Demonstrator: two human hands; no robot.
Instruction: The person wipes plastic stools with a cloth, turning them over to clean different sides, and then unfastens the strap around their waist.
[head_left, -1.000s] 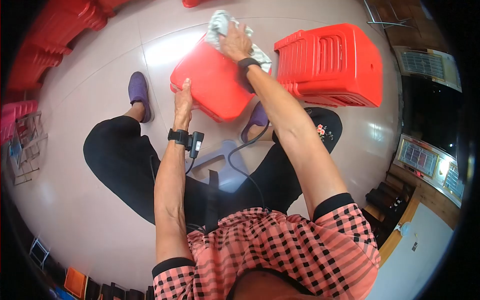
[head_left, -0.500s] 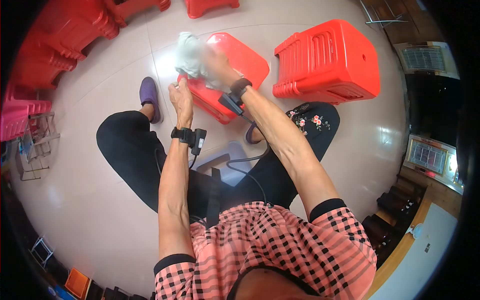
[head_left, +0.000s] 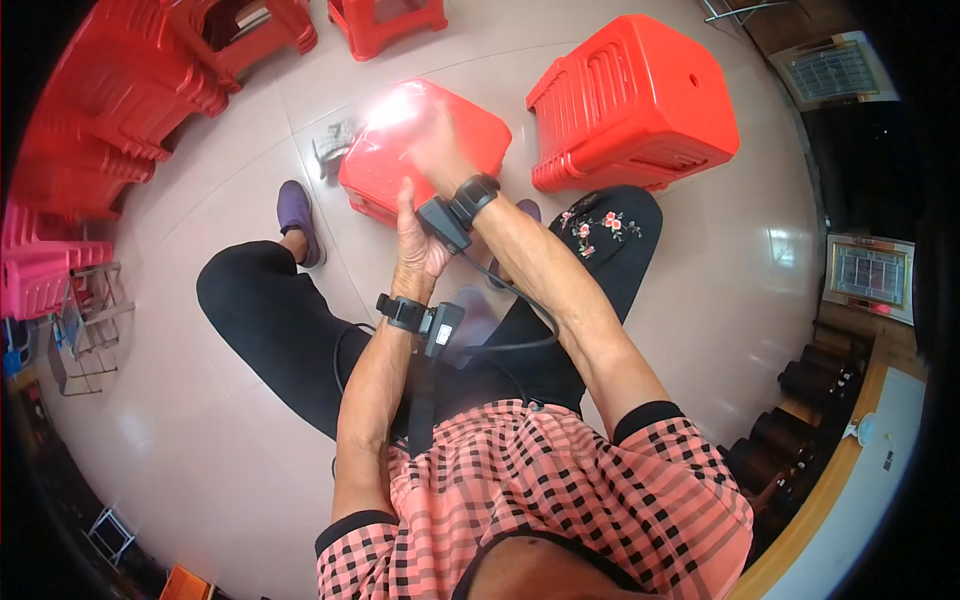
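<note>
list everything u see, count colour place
central stool: one, red, centre
cloth: one, greyish, beside central stool
stool stack: one, red, upper right
far stool: one, red, top
red stools: several, red, upper left
pink stools: several, pink, left
metal frames: three, silvery, edges
framed panels: two, pale, right
dark objects: several, black, lower right
floor: one, pale, throughout
seat: one, greyish, below centre
shoes: two, purple, centre
trousers: one, black, centre
shirt: one, pink and black, bottom
wrist devices: two, black, centre
left hand: one, by central stool
right hand: one, blurred, over central stool
</note>
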